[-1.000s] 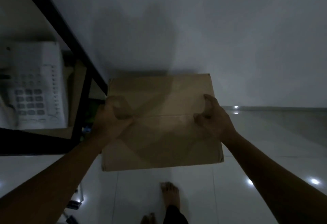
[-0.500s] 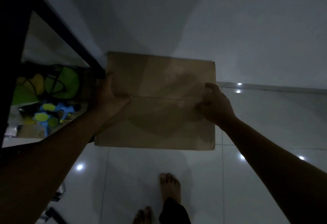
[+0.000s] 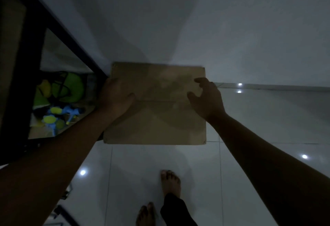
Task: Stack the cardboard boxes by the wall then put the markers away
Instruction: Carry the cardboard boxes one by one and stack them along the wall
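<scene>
Box: a flat brown cardboard box (image 3: 157, 104) with closed top flaps lies against the pale wall (image 3: 232, 29), beside a black metal shelf frame (image 3: 59, 34), likely so it forms the stack's base.
Left hand: the left hand (image 3: 116, 97) rests on the box's left edge, fingers bent over it, apparently steadying it.
Right hand: the right hand (image 3: 207, 97) hovers with fingers spread, gripping nothing.
Surfaces: matte, creased cardboard; glossy white floor tiles (image 3: 259, 118).
Markers: none visible.
</scene>
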